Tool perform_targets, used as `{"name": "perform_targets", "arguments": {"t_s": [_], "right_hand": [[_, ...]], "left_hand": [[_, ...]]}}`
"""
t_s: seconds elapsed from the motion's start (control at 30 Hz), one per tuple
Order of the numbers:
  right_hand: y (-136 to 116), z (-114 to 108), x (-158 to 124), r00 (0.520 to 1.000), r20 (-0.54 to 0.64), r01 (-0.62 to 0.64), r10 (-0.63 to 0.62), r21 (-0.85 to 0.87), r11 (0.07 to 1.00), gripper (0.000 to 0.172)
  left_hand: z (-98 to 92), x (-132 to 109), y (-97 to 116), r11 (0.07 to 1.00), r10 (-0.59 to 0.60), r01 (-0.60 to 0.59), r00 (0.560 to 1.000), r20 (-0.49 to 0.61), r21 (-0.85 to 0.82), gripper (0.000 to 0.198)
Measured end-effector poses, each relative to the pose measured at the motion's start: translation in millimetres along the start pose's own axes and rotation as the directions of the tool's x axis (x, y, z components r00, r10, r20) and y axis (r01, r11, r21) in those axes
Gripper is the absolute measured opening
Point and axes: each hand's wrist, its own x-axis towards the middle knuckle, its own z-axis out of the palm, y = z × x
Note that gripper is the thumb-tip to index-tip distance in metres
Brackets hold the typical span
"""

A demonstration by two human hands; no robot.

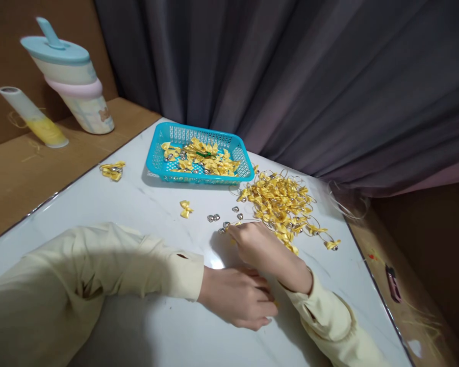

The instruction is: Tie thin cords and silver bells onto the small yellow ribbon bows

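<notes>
My right hand (265, 250) reaches forward on the white table (137, 209), fingertips pinched at a small silver bead (222, 230) beside the pile of yellow ribbon bows with wire loops (285, 206). My left hand (239, 298) rests curled on the table just below the right wrist; what it holds, if anything, is hidden. Both arms wear cream sleeves. A few loose silver beads (213, 217) and a single yellow bow (185, 208) lie in front of the right hand.
A turquoise plastic basket (156, 153) with yellow bows and beads stands at the back. Another bow cluster (112, 170) lies far left. A pastel cup with lid (74, 81) and a tube (32, 117) stand on the brown ledge. Grey curtain behind.
</notes>
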Motion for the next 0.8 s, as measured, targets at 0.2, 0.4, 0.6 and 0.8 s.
{"name": "perform_targets", "arguments": {"t_s": [0.2,0.4,0.6,0.8], "right_hand": [[0,4,2,1.0,-0.019,0.025,-0.025,-0.018,1.0,0.023],[-3,6,11,0.994,0.004,0.112,-0.112,0.008,0.994,0.018],[-7,3,14,0.984,0.011,0.175,-0.176,0.065,0.982,0.012],[10,3,8,0.984,-0.158,0.133,-0.078,0.38,0.916,0.012]], "left_hand": [[-0.5,1,0,1.0,0.005,-0.006,1.0,0.028,0.007,0.026],[0.3,1,0,1.0,0.019,-0.019,1.0,0.011,0.004,0.022],[-0.3,1,-1,1.0,0.022,-0.022,1.0,0.012,0.004,0.021],[-4.0,2,0,0.994,-0.068,0.071,0.997,0.032,-0.082,0.014]]}}
